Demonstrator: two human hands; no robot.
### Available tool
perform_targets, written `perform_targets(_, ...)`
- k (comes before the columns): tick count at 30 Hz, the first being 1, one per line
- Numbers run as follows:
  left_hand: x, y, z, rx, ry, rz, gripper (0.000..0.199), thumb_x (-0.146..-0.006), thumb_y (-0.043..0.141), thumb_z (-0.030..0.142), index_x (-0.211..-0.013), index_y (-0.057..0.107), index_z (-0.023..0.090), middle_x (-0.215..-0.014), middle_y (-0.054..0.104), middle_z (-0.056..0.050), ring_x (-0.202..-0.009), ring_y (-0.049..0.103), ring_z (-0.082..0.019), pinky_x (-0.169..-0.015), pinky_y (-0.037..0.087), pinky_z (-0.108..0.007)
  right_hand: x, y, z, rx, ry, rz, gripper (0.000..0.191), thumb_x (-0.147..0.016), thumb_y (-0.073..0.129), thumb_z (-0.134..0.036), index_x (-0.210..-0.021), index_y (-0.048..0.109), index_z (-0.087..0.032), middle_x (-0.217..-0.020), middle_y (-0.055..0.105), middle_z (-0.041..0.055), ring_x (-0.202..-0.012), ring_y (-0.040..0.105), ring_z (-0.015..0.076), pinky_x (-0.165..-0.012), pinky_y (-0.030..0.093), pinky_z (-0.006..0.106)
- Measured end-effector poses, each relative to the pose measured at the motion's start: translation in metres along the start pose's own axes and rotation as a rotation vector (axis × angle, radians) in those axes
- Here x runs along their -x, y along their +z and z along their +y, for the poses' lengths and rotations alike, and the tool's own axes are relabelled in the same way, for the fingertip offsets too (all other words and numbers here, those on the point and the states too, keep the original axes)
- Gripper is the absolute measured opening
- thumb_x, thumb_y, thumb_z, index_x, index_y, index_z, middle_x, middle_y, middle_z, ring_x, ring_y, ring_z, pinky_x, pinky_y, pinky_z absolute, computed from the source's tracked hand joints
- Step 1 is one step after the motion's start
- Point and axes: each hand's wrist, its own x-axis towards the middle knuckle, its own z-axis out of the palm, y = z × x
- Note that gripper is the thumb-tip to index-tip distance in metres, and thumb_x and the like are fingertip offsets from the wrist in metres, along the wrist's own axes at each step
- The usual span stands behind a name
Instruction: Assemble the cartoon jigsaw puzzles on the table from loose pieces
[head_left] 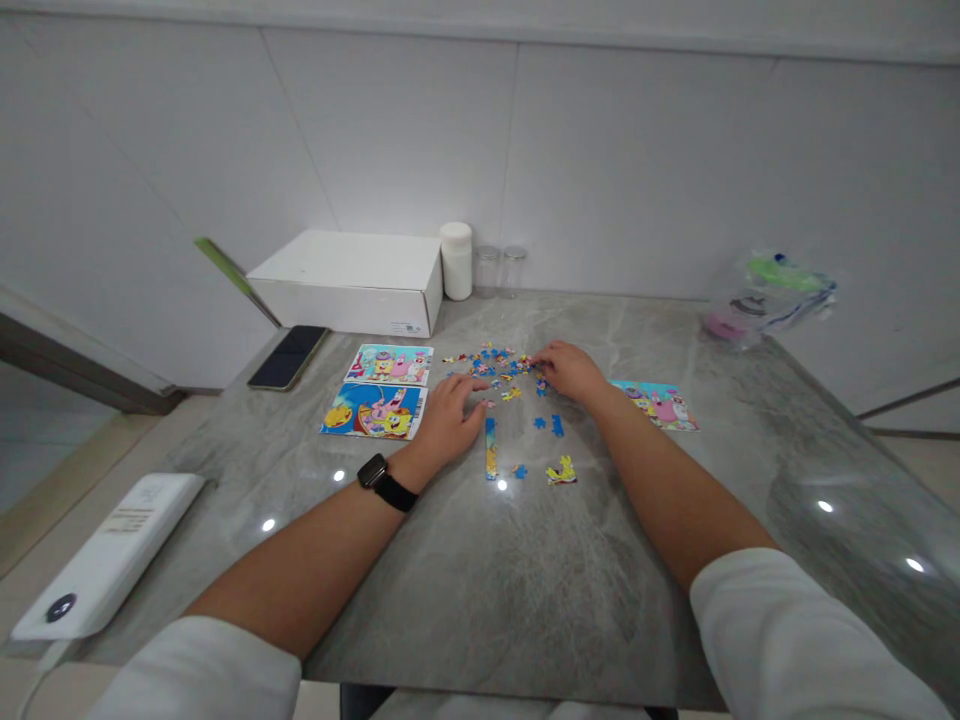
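Two bare hands reach over a grey marbled tabletop (480, 580) toward a loose cluster of small jigsaw pieces (501, 362), mostly blue with yellow and pink bits. The left hand (452, 418) lies palm down, open, its fingers loosely spread at the near left side of the cluster. The right hand (568, 370) has its fingers bent, the tips at the right side of the cluster; whether they grip a piece cannot be made out.

Nearer the person, a narrow upright strip (491, 449), blue at the top and yellowish below, lies just beside a single blue piece (520, 471). To the right are a yellow cartoon section (562, 471) and, above it, a blue section (557, 426) with another small blue piece (539, 423) beside it.

Left of the left hand lie two cartoon pictures, an upper picture (390, 365) and a lower picture (373, 410). A third picture (664, 406) is partly hidden by the right forearm. A dark smartwatch (386, 482) is on the left wrist. Farther out are a smartphone (289, 358), a white box (345, 280), a white bottle (457, 262), two clear jars (500, 270), a plastic bag (772, 298) and a white power bank (112, 560) with a cable (43, 672).
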Motion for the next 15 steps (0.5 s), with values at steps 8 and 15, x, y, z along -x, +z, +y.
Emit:
perform_targets(8,0.001,-0.002,0.000,0.021,-0.007,-0.006,0.025,-0.099,0.057,0.027,-0.121,0.066,0.022,-0.119,0.066,-0.009,-0.116,0.063,-0.025,-0.102,0.053,-0.044,0.003,-0.007,0.012,-0.004,0.151,0.066,0.033,-0.094,0.057,-0.016,-0.117,0.081,-0.024,-0.121,0.074,0.0099,-0.112,0.065,0.0237,-0.099,0.048,0.032)
perform_targets(15,0.000,-0.002,0.000,-0.002,-0.014,-0.021,0.025,-0.100,0.056,0.028,-0.122,0.067,0.023,-0.119,0.067,-0.009,-0.117,0.062,-0.026,-0.105,0.051,-0.045,0.002,-0.005,0.004,0.025,0.106,-0.005,0.028,-0.098,0.063,-0.030,-0.119,0.082,-0.028,-0.120,0.073,0.0109,-0.113,0.065,0.0260,-0.096,0.048,0.033)
